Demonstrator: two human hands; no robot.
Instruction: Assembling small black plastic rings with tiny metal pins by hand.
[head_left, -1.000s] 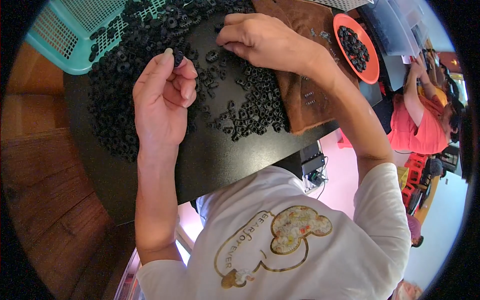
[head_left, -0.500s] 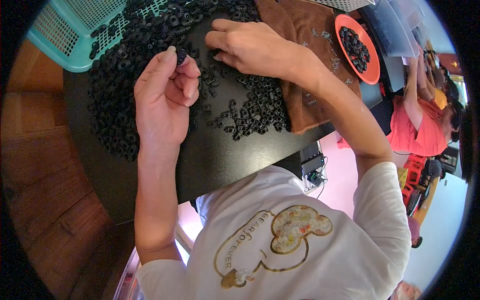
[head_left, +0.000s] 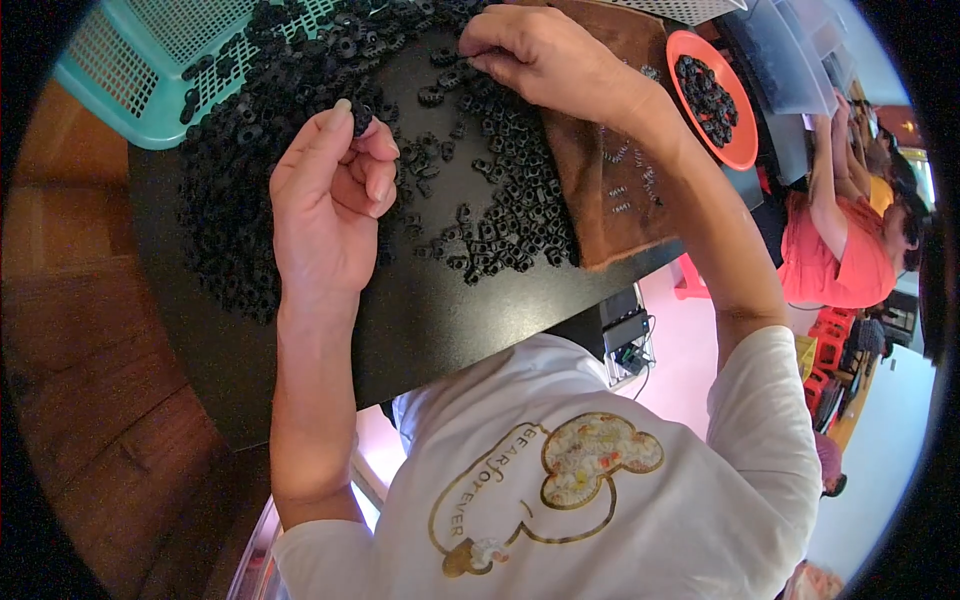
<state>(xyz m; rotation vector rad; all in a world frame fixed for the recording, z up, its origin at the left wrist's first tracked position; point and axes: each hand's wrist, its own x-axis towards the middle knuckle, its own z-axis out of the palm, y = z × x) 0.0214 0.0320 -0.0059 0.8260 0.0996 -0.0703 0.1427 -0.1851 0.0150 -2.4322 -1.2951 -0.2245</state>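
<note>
1. A small black part is pinched between thumb and fingers of the left hand, raised above the table.
2. At 2 o'clock from it, the right hand has its fingertips down among black pieces; I cannot tell whether they grip one.
3. A dense heap of black parts spreads from 7 to 12 o'clock, partly hidden by the left hand.
4. Smaller black pieces lie loose at 4 o'clock on the dark table.
5. Beyond them is a brown cloth with small silvery coils; the right forearm crosses it, blocking part.
6. An orange plate of black pieces sits at 3 o'clock, a green basket at 10.
7. At 5 o'clock, the white shirt carries printed lettering beside a cartoon outline.
</note>
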